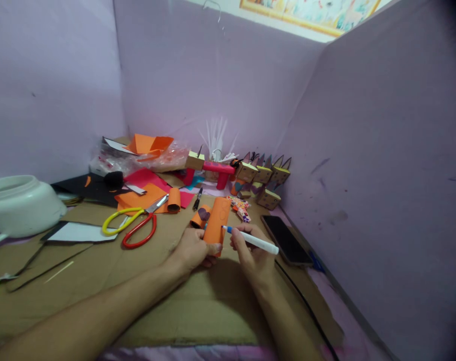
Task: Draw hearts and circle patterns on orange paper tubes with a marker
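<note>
My left hand (193,249) grips the lower end of an orange paper strip (217,220), its thumb lying on the front. Faint round outlines show on the strip's upper part. Between the fingers of my right hand (255,253) is a white marker (258,243) with a blue collar, its tip at the strip's right edge. Just behind my left hand, a short orange paper roll (198,217) bears a dark purple heart. It sits close beside the strip; whether my fingers touch it I cannot tell.
Scissors (138,225) with yellow and red handles lie left, near another orange roll (174,200). A phone (286,239) and black cable are on the right. Small cardboard heads (268,198) stand behind. A white pot (23,205) stands far left, and walls enclose the cardboard-covered surface (168,311).
</note>
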Available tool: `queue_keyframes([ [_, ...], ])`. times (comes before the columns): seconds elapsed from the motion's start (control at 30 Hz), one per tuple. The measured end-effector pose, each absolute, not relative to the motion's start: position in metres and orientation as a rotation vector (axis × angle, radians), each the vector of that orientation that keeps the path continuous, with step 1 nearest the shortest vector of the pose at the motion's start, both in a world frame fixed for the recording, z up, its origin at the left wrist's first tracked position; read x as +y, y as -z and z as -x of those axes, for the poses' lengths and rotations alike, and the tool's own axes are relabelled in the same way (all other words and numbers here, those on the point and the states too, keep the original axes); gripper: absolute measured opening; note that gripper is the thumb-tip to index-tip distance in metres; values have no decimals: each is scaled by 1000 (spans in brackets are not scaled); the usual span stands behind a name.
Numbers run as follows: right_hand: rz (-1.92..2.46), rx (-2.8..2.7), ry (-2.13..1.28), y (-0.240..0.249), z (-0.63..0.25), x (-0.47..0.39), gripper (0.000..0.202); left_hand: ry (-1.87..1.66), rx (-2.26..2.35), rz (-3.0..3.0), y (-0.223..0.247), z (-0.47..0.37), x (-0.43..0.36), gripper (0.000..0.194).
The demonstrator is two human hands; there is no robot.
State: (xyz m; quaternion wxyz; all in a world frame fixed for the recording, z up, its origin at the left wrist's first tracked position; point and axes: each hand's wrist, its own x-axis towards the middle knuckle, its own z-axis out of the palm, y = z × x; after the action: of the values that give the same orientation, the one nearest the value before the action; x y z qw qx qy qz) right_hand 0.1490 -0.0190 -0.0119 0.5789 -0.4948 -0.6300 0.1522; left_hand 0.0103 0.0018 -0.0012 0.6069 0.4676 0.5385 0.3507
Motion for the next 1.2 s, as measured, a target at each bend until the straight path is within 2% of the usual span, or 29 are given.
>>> queue_keyframes([
  [0.27,1139,-1534,-393,7,-145,-23,16,-830,1213,-1080,1,-9,3,19],
  [0.57,1186,-1412,-616,6,-150,-23,23,-829,1226,-1070,-1,-9,2,21],
  [1.2,1063,-1287,-515,5,-148,-20,19,-831,1216,-1094,-2,-10,0,23],
])
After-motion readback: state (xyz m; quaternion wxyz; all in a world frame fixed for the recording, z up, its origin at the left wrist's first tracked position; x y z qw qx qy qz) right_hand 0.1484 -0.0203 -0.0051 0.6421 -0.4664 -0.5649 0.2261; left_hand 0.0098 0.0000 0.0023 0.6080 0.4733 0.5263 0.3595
